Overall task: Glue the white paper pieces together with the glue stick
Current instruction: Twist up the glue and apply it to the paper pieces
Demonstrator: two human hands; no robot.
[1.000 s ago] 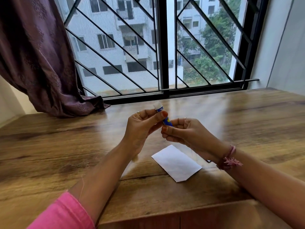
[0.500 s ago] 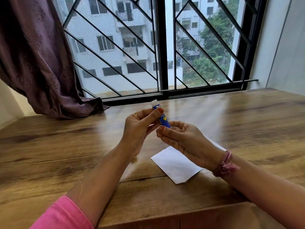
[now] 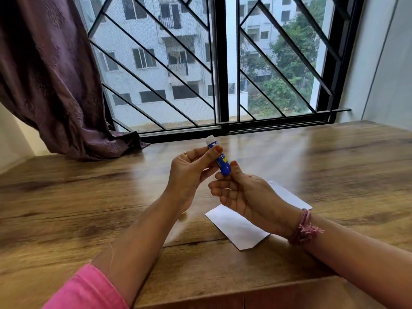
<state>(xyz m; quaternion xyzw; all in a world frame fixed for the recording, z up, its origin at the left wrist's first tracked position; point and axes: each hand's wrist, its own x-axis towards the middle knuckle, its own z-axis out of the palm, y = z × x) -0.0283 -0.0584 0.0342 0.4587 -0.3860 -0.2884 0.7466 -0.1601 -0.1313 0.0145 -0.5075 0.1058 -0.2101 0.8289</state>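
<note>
Spanning the whole lower view: one wooden table [image 3: 66, 208], brown, grained, glossy with window glare, its front edge showing at the bottom. Behind it, one wide window [image 3: 220, 63] with a black frame and slanted black bars; beyond the glass, a pale apartment block and green trees. Hanging at the left, one purple curtain [image 3: 49, 74], its hem pooled on the table's far left corner. To the right, a plain pale wall [image 3: 388, 63].

Reaching in from below: two forearms, the left with one pink sleeve [image 3: 87, 291] at the bottom edge, the right with one pink thread band [image 3: 304, 227] round the wrist.

Lying flat on the table: white paper [image 3: 236, 226], two visible areas, one near corner below the right hand, one far corner [image 3: 287, 192] showing past it; whether one sheet or two pieces, cannot tell, the middle being hidden.

Held above the table between both hands, well clear of the paper: one glue stick [image 3: 221, 160], blue with a yellow mark and a white upper end, tilted, top leaning away and left. Left hand [image 3: 191, 172] curled round its upper part, thumb pressed across the barrel, one gold ring on a finger. Right hand [image 3: 245, 192] pinching the lower end, thumb tip against the blue base, remaining fingers loosely bent beneath.
</note>
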